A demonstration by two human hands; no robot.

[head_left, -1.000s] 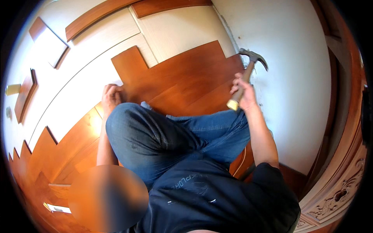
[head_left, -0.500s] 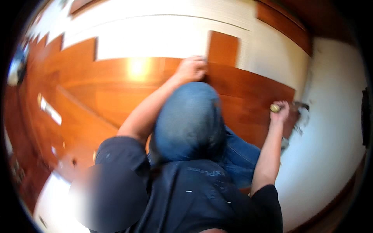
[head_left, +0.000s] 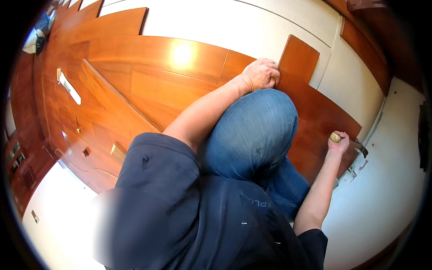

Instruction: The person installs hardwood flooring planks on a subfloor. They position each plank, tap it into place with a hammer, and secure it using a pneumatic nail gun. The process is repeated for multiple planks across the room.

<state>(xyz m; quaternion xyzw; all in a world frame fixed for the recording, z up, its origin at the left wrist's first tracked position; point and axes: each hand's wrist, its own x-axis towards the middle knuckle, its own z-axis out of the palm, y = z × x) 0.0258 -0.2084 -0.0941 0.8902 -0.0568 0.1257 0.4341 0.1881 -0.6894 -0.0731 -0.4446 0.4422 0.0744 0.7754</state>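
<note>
Reddish-brown floorboards [head_left: 175, 96] cover the floor around my bent knee. My left hand [head_left: 262, 73] is closed, its knuckles curled down at the boards' far edge, right beside a short plank [head_left: 299, 56] that juts out over the white underlay. What its fingers hold, if anything, is hidden. At the right, my right hand [head_left: 338, 141] grips a hammer [head_left: 361, 149]. The butt of its pale handle sticks out on the left of the fist, and the dark metal head lies close to the wall at the board ends.
White underlay [head_left: 202, 22] stretches beyond the boards. A white wall [head_left: 382, 189] rises at the right, with debris [head_left: 353, 171] along its foot. On the left, a loose long board [head_left: 119, 96] lies across the floor, near a white-bladed tool [head_left: 69, 87]. Another person [head_left: 38, 33] shows at the far left.
The view has turned, so the floor and both hands appear farther right, and the picture is sharper. My left hand stays by the short plank; the hammer stays in my right hand near the wall.
</note>
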